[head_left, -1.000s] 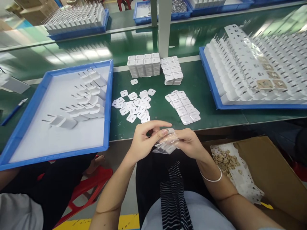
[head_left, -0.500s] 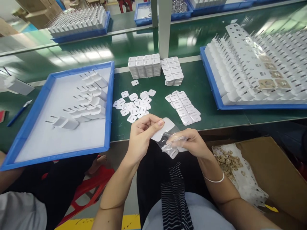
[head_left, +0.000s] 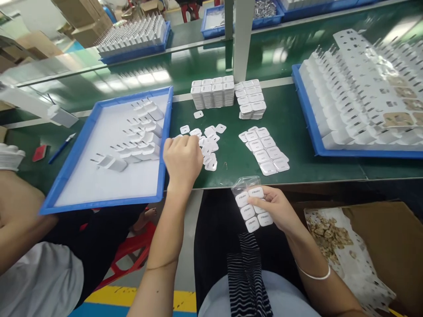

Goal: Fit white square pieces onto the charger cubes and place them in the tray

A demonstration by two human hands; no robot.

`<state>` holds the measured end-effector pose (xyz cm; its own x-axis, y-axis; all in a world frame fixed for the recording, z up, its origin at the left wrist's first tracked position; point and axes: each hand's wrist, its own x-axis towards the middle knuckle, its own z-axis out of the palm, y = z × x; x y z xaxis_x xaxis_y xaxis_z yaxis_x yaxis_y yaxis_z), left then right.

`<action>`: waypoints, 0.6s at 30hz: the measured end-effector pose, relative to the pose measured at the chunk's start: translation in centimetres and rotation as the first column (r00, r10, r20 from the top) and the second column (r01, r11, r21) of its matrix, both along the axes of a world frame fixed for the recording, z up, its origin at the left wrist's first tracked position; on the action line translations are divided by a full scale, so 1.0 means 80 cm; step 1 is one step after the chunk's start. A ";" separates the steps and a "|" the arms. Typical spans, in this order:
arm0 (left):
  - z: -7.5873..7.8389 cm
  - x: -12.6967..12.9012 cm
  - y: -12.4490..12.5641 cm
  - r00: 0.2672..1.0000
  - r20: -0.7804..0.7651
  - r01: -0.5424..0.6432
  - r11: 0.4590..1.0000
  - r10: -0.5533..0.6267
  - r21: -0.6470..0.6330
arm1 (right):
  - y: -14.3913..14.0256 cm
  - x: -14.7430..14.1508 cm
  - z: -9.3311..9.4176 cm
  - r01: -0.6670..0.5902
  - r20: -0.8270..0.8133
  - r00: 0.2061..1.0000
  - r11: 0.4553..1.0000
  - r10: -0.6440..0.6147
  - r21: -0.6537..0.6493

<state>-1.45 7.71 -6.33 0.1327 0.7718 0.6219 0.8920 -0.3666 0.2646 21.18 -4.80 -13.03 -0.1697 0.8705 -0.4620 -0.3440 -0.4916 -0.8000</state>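
Observation:
In the head view my right hand pinches a sheet of white square labels over my lap. Clear film sticks up from the sheet's upper edge. My left hand is curled, knuckles up, at the left side of a scattered heap of loose white labels. Its fingertips are hidden, so whatever they hold cannot be made out. To the right of the heap lies a fanned group of label sheets on the green bench.
On the left, a blue tray bears several white plug adapters. Another blue tray, packed with adapters, stands right. Label stacks sit by a white post. A cardboard box is below right. A co-worker's arm shows at left.
My left hand has left the sheet and moved left to the loose labels. The sheet in my right hand now shows its printed faces. The view has shifted slightly left.

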 end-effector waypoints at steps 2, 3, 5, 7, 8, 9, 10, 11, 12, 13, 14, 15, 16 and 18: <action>-0.011 0.005 0.012 0.988 -0.155 0.005 0.994 -0.022 -0.110 | -0.002 -0.007 0.003 0.017 0.001 1.000 1.000 -0.017 -0.004; -0.016 0.008 0.016 0.983 -0.176 0.009 0.984 -0.041 -0.179 | -0.002 -0.011 0.005 0.027 0.003 1.000 1.000 -0.027 0.001; -0.019 0.012 0.018 0.989 -0.122 0.038 0.943 -0.082 -0.332 | 0.000 -0.017 0.010 0.039 -0.001 0.999 0.999 -0.039 0.012; -0.014 0.013 0.015 0.995 0.002 0.091 0.896 -0.100 -0.435 | 0.003 -0.022 0.014 0.046 -0.021 0.999 0.999 -0.045 0.024; -0.010 0.013 0.010 0.993 0.069 0.117 0.896 -0.096 -0.428 | 0.004 -0.023 0.016 0.046 -0.034 0.998 0.998 -0.045 0.032; -0.004 0.013 0.004 0.986 0.136 0.145 0.911 -0.100 -0.386 | 0.006 -0.025 0.017 0.044 -0.044 0.998 0.998 -0.042 0.042; 0.001 0.014 -0.004 0.972 0.200 0.186 0.926 -0.124 -0.329 | 0.007 -0.026 0.019 0.043 -0.049 0.998 0.998 -0.040 0.051; 0.007 0.016 -0.014 0.951 0.254 0.246 0.927 -0.175 -0.284 | 0.008 -0.027 0.020 0.041 -0.048 0.998 0.997 -0.038 0.062; 0.012 0.020 -0.025 0.923 0.295 0.328 0.907 -0.248 -0.265 | 0.009 -0.028 0.022 0.038 -0.041 0.999 0.996 -0.035 0.077; 0.015 0.024 -0.037 0.887 0.322 0.423 0.863 -0.331 -0.276 | 0.010 -0.029 0.024 0.031 -0.030 0.999 0.995 -0.029 0.099; 0.017 0.029 -0.049 0.849 0.340 0.507 0.804 -0.403 -0.312 | 0.010 -0.030 0.026 0.023 -0.016 1.000 0.991 -0.021 0.130; 0.018 0.034 -0.059 0.819 0.360 0.561 0.755 -0.447 -0.340 | 0.011 -0.031 0.028 0.011 0.000 1.000 0.987 -0.011 0.163; 0.017 0.039 -0.068 0.798 0.385 0.591 0.724 -0.463 -0.355 | 0.011 -0.032 0.031 -0.003 0.014 1.000 0.981 0.000 0.194; 0.013 0.044 -0.079 0.778 0.452 0.602 0.722 -0.435 -0.342 | 0.012 -0.033 0.035 -0.043 0.024 0.999 0.971 0.038 0.234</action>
